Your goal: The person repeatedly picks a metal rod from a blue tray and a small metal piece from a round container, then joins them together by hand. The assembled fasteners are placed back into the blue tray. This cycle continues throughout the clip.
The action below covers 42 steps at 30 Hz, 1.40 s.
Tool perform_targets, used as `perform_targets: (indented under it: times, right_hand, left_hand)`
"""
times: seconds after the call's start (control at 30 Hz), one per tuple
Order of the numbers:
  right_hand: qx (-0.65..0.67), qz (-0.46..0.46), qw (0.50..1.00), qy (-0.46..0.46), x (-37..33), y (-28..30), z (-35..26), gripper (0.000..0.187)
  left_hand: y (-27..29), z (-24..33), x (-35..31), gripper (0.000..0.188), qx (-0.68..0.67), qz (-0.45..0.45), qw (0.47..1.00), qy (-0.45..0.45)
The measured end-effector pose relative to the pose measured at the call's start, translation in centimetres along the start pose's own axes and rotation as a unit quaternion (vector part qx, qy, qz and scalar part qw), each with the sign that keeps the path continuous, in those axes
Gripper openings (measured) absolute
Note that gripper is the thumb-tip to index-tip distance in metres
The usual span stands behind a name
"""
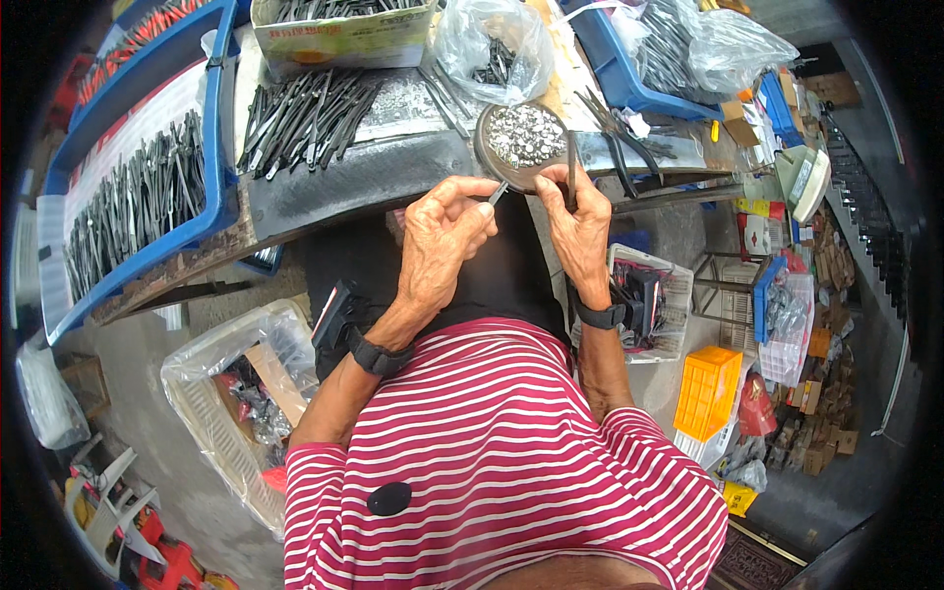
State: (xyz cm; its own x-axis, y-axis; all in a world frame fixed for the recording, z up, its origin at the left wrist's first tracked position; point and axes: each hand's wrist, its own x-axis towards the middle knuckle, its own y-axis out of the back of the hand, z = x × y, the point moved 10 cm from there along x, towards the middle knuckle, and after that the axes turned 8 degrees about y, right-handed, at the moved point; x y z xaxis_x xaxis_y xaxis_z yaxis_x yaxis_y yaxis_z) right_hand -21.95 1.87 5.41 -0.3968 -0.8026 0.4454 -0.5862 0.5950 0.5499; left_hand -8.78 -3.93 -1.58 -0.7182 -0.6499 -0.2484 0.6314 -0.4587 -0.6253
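My left hand [447,236] is closed in a pinch, thumb against forefinger, on a small narrow metal piece [499,193] that points up toward the dish. My right hand [578,236] is also closed, with a thin dark metal strip [571,157] standing up from between its fingers. Just beyond both hands, at the bench edge, is a round brown dish [484,157] filled with small shiny metal bits [526,136]. The right fingertips are close to the dish's near right rim; whether they touch it I cannot tell.
Dark metal strips [305,113] lie heaped on the bench [354,182], below a cardboard box [344,44]. A blue tray [221,211] of similar strips stands left. Behind the dish sits a clear plastic bag [501,44]; black-handled pliers [619,143] lie right. Crates [708,393] flank me.
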Motion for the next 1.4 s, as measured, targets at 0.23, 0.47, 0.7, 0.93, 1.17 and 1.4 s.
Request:
perform_targets:
  times: [0.23, 0.47, 0.7, 0.93, 1.17, 1.4]
  right_hand:
    - [0.210, -0.012, 0.973, -0.092, -0.6, -2.0, -0.7, 0.009]
    - [0.239, 0.014, 0.966, -0.098, -0.7, -2.7, -1.0, 0.014]
    - [0.240, 0.025, 0.966, -0.094, -0.7, -2.7, -0.9, 0.015]
    - [0.273, 0.027, 0.957, -0.099, -0.6, -2.5, -0.7, 0.020]
    - [0.420, -0.004, 0.897, -0.138, 0.0, -3.4, 0.2, 0.031]
    - [0.385, 0.033, 0.912, -0.137, 1.0, -3.5, 0.6, 0.037]
  left_hand:
    - [-0.2, 0.4, -0.1, 0.020, -0.035, -0.005, 0.999, -0.016]
    - [-0.1, 0.8, -0.2, 0.021, -0.033, -0.004, 0.999, -0.031]
    - [0.0, 0.8, -0.2, 0.020, -0.033, -0.002, 0.999, -0.028]
    - [-0.2, 0.7, -0.1, 0.020, -0.048, -0.029, 0.998, -0.011]
    - [-1.2, 1.4, 0.0, 0.021, -0.058, -0.089, 0.994, -0.006]
    - [-1.0, 4.1, -0.1, 0.018, 0.129, 0.054, 0.981, -0.137]
